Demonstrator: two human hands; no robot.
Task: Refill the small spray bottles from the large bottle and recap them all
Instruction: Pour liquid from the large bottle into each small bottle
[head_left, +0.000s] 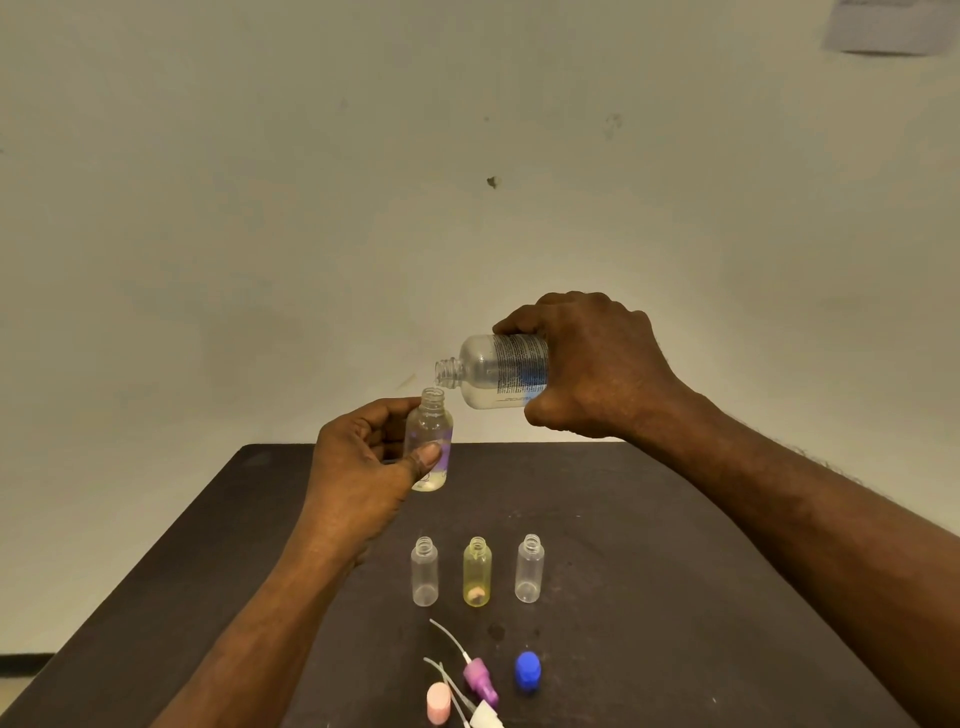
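Here the right hand (592, 364) grips the large bottle (498, 370) around its labelled body, fingers curled over the top and thumb underneath, and holds it tipped nearly on its side with the uncapped neck pointing toward the left hand (363, 457). The left hand holds a small clear bottle (429, 441) upright, thumb pressed on its front and fingers wrapped behind; its open mouth sits just below and beside the large bottle's neck, and a little pale liquid shows at its bottom. Both are raised above the far part of the dark tabletop (675, 597). Below the hands, nearer the person, three more uncapped small bottles stand in a row: a clear one (424, 571) under the left hand, a yellow one (477, 571) in the middle, and another clear one (529, 568) toward the right hand's side. Nearer still lie the loose tops: a purple spray head (480, 680) with its thin tube, a pink cap (438, 702), a white spray head (485, 716), and a blue cap (528, 671).
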